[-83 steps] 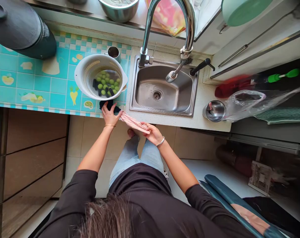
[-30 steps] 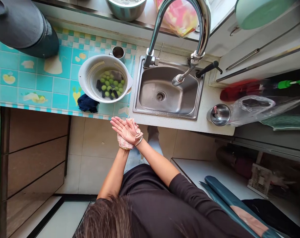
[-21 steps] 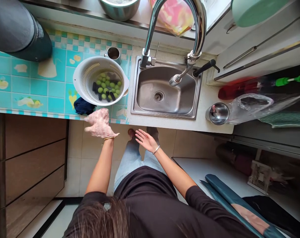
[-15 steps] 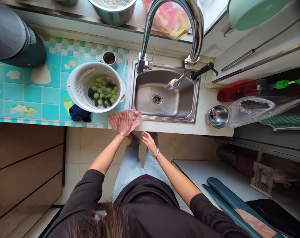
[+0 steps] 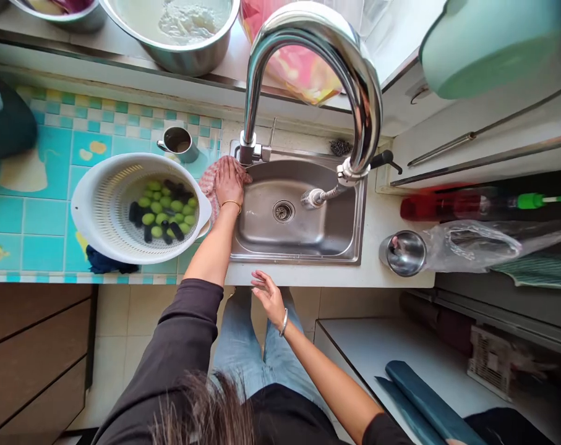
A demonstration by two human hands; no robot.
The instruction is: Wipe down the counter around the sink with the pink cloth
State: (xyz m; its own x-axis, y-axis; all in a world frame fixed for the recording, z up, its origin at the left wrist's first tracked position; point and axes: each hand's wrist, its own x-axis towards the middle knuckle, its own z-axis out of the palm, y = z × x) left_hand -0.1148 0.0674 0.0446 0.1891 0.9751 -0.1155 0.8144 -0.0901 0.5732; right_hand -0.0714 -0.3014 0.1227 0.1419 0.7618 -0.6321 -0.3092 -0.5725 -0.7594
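My left hand lies flat on a pink checked cloth, pressing it against the counter and the sink's left rim, close to the tap base. Its fingers are stretched out. My right hand hovers in front of the counter edge, fingers apart and holding nothing. Left of the cloth stands a white colander-like basin of water with green grapes and dark elongated grapes. A metal mug sits behind it. To the right is the stainless steel sink.
A large chrome tap arches over the sink. A steel cup and a clear plastic bag are on the right. A dark blue cloth lies by the basin. A pot stands on the back ledge.
My left hand has slid the pink cloth away from the counter's front edge, back toward the tap base. My right hand stays in front of the counter. The view has shifted.
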